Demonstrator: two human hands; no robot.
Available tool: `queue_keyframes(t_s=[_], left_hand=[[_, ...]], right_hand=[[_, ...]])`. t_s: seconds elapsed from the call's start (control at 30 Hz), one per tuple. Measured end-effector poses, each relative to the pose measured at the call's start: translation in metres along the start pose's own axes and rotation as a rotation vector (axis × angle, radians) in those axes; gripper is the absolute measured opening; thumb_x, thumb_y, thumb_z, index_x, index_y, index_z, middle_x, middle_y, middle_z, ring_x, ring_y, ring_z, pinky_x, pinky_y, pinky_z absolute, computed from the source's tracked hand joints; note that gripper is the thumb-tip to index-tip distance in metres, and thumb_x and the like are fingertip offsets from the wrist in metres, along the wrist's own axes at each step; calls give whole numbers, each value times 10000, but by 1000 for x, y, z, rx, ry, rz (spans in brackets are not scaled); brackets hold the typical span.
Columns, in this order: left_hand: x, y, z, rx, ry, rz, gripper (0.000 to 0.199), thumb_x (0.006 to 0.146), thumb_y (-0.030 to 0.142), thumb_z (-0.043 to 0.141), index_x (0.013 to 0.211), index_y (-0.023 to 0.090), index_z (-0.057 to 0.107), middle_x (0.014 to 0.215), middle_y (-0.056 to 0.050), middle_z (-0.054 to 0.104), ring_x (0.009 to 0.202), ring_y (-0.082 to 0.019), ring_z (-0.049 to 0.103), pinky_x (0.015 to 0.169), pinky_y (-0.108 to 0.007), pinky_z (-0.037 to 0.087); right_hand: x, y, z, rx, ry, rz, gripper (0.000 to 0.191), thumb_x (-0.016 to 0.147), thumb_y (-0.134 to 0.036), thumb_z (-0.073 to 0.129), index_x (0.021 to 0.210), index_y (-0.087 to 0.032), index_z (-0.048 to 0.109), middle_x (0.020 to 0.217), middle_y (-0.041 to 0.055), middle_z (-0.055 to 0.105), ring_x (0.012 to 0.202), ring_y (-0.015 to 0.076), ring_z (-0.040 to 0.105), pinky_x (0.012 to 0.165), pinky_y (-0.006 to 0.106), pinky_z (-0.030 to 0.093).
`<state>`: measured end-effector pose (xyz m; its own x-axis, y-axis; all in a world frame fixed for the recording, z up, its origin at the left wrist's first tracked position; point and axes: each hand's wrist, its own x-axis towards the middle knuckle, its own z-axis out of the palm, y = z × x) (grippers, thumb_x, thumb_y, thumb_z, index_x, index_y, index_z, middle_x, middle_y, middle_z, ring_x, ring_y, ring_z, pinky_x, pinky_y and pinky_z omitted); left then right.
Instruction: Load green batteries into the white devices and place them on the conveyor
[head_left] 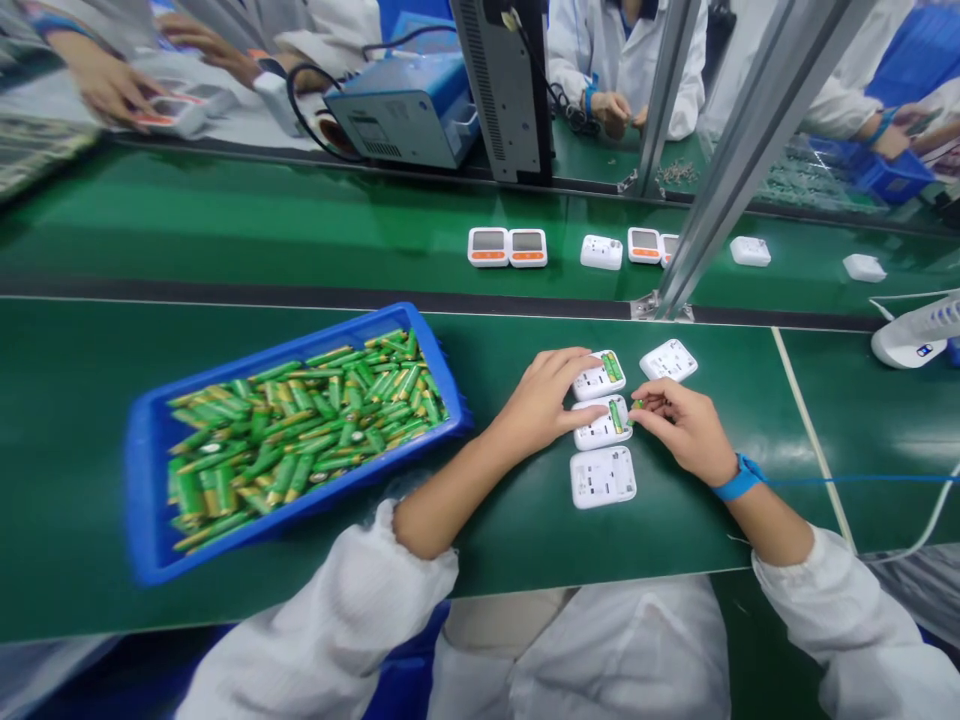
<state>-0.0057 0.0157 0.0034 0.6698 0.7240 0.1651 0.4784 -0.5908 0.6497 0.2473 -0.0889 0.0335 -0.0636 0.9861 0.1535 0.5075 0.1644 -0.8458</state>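
Note:
Three white devices lie face down in a column on the green bench. In the upper device (594, 376), green batteries sit in the compartment. The middle device (596, 428) has a green battery (616, 416) in its compartment. No battery shows in the lower device (602, 477). My left hand (546, 395) is spread, its fingertips on the upper device and its thumb on the middle one. Just right of the middle device, my right hand (684, 425) pinches a small green battery (637, 404), mostly hidden by the fingers. Another white device (668, 361) lies beyond my right hand.
A blue tray (135, 480) heaped with green batteries (300, 430) stands left of my arm. Behind runs a green strip carrying devices with orange-marked fronts (489, 247). A metal post (720, 190) rises near it. A white scanner-like object (911, 335) is at right. Co-workers sit opposite.

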Motion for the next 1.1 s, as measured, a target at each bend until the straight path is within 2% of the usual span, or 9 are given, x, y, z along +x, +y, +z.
queue_keyframes(t_s=[0.07, 0.23, 0.37, 0.57, 0.67, 0.77, 0.9, 1.0, 1.1], left_hand=[[-3, 4, -1, 9, -21, -18, 663, 1022, 544, 758, 1594, 261, 576, 1700, -154, 520, 1574, -391, 462, 1324, -589, 378], [-15, 20, 4, 101, -100, 5, 933, 1064, 707, 640, 1804, 268, 281, 1902, -202, 35, 1748, -482, 108, 1346, -693, 278], [-19, 28, 9, 183, -140, 33, 883, 1112, 708, 543, 1818, 265, 253, 1908, -189, 11, 1768, -450, 30, 1361, -672, 268], [-17, 27, 12, 205, -128, 23, 892, 1111, 703, 549, 1822, 263, 239, 1909, -178, -13, 1769, -447, 18, 1354, -668, 305], [-17, 26, 15, 190, -98, 36, 907, 1087, 699, 606, 1813, 275, 266, 1911, -170, 12, 1769, -446, 40, 1360, -661, 303], [-16, 25, 17, 170, -61, 37, 839, 1098, 666, 604, 1787, 269, 338, 1906, -177, 76, 1761, -453, 99, 1355, -678, 302], [-8, 17, 16, 93, 100, 6, 518, 1184, 446, 451, 1643, 228, 555, 1811, -169, 380, 1666, -377, 382, 1342, -610, 370], [1, 5, 13, 47, 204, 4, 448, 1145, 367, 529, 1540, 179, 630, 1635, -168, 599, 1519, -349, 539, 1309, -567, 432], [6, -3, 11, 12, 200, 18, 411, 1095, 354, 629, 1467, 185, 671, 1474, -141, 723, 1393, -348, 625, 1251, -564, 488]], right_hand=[[1, 0, 5, -4, 16, -11, 183, 1027, -393, 776, 1115, -232, 776, 911, 24, 782, 778, 183, 726, 766, 299, 616], [5, 4, 13, -109, 12, -123, 158, 1076, -349, 723, 1156, -228, 787, 946, 41, 763, 815, 193, 718, 809, 324, 620], [3, -1, 10, -218, -56, -215, 223, 1124, -283, 621, 1289, -217, 757, 1103, 96, 751, 950, 230, 734, 898, 381, 649], [-17, -12, 0, -482, -281, -246, 596, 1065, -111, 482, 1650, -212, 541, 1571, 191, 590, 1412, 359, 633, 1197, 581, 583], [-21, -11, -3, -499, -292, -250, 592, 1084, -132, 468, 1667, -212, 524, 1604, 190, 576, 1458, 369, 605, 1230, 606, 555], [-16, -5, -1, -406, -235, -216, 480, 1145, -286, 521, 1619, -241, 582, 1550, 171, 625, 1399, 337, 651, 1198, 553, 589], [-8, 4, 9, -344, -148, -116, 661, 1067, -486, 722, 1655, -239, 549, 1521, 183, 603, 1391, 367, 638, 1208, 580, 567], [-4, 7, 18, -347, -137, -43, 788, 984, -525, 825, 1650, -203, 554, 1478, 191, 574, 1404, 388, 607, 1257, 606, 508], [-2, 6, 24, -328, -108, 6, 788, 945, -499, 873, 1611, -187, 590, 1449, 177, 552, 1398, 373, 600, 1282, 578, 480]])
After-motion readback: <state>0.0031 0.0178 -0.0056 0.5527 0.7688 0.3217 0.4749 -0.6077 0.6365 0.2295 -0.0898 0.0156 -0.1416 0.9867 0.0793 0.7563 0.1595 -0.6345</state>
